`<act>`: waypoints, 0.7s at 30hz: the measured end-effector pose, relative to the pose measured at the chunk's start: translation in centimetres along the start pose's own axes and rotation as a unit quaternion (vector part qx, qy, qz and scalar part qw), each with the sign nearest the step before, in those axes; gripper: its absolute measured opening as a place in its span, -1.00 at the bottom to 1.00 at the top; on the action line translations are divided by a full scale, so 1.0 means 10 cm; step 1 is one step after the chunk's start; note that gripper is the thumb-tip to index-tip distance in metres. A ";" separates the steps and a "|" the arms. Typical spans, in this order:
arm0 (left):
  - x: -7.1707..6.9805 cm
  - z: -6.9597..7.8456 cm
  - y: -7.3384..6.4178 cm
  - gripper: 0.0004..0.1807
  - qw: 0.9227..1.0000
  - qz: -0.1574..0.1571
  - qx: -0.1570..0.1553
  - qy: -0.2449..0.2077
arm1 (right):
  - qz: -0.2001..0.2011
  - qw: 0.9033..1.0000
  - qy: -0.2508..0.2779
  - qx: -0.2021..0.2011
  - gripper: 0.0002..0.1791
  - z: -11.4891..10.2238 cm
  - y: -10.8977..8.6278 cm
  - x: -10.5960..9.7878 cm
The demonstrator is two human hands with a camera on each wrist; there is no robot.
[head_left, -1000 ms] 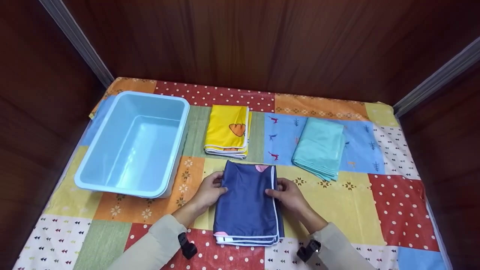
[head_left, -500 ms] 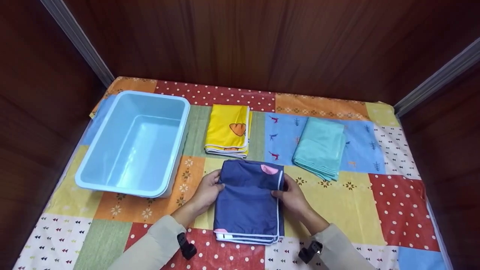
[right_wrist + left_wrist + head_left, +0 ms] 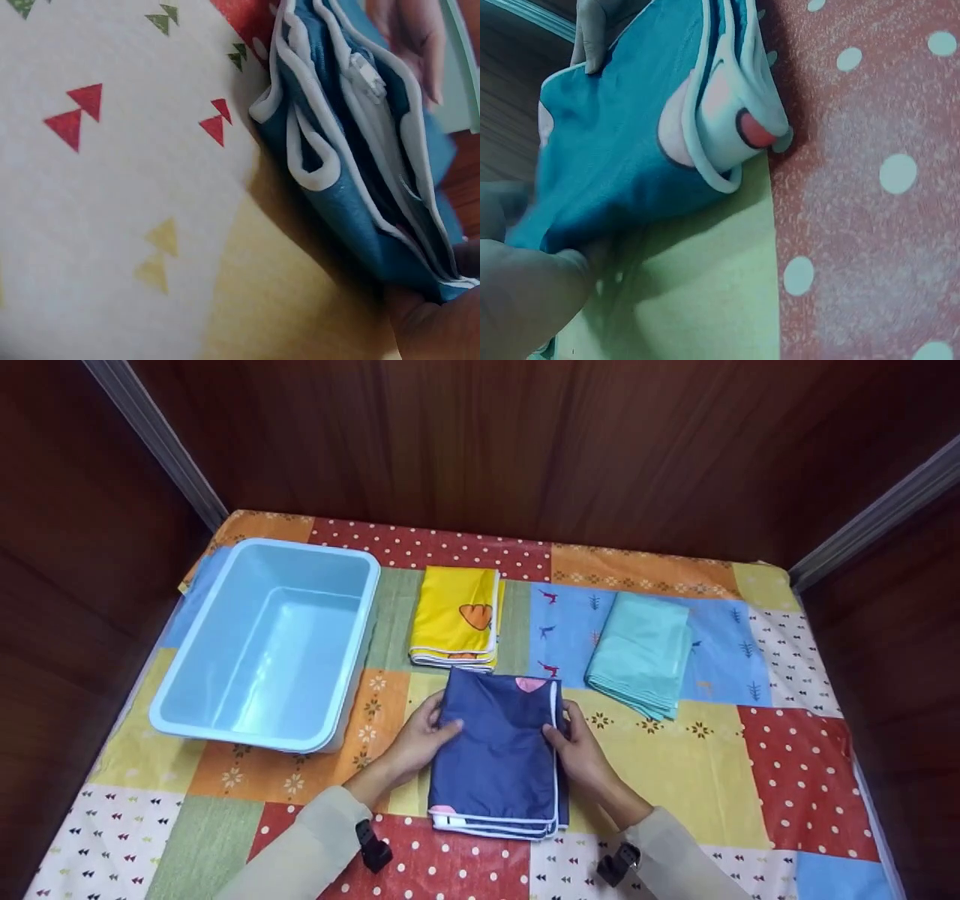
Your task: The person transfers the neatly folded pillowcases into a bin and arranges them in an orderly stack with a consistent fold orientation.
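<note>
Between my two hands is a folded navy cloth [image 3: 495,765] with white piping and pink patches. My left hand [image 3: 418,741] pinches its left side, thumb on top and fingers underneath. On the opposite side my right hand [image 3: 583,746] grips the piped edge the same way. The near end shows several stacked layers. In the left wrist view the cloth [image 3: 615,150] looks teal, with a shadow on the table cover beneath it. The right wrist view shows the layered edges of the cloth [image 3: 352,150] and a small white tag [image 3: 367,77].
A light blue plastic tub [image 3: 349,660] stands at the left. Behind the navy cloth lies a folded yellow cloth [image 3: 454,611] with carrot prints. Farther right is a folded turquoise cloth [image 3: 641,652]. A patchwork table cover [image 3: 682,780] lies beneath, with dark wooden panels [image 3: 495,442] around it.
The far end of the navy cloth spread wider to the right half a second ago and is now narrower. The whole cloth sits slightly farther forward, and my left thumb reaches farther over it.
</note>
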State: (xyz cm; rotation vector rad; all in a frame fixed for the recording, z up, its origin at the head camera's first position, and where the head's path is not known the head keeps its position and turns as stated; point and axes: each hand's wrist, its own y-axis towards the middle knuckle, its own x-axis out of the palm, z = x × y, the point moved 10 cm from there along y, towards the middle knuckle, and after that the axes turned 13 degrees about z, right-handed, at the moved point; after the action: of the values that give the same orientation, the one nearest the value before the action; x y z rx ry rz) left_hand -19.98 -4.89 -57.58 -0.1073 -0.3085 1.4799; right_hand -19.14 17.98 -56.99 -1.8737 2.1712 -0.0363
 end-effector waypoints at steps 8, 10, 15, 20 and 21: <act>0.01 -0.07 -0.02 -0.38 0.999 -0.019 -0.022 -0.027 | 0.005 0.999 0.051 0.003 -0.58 0.03 0.02 0.00; -0.01 -0.04 -0.02 -0.42 1.000 -0.008 0.001 -0.016 | -0.004 0.998 0.059 0.003 -0.56 0.03 0.01 0.01; 0.01 0.01 -0.04 -0.42 0.999 0.004 0.047 -0.011 | -0.025 0.998 0.052 -0.010 -0.47 0.00 -0.02 0.03; 0.03 0.04 -0.10 -0.18 0.998 0.007 0.063 0.021 | -0.051 0.998 0.035 -0.031 -0.14 -0.01 -0.07 0.08; 0.03 0.04 -0.11 -0.12 0.997 0.008 0.064 0.034 | -0.054 0.997 0.033 -0.035 -0.05 -0.02 -0.08 0.09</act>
State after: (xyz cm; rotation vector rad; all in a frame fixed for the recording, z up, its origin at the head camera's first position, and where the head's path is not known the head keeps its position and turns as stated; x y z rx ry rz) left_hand -19.02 -4.72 -56.92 -0.0558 -0.1578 1.5043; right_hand -18.53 16.93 -56.86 -2.0554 2.1390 -0.0446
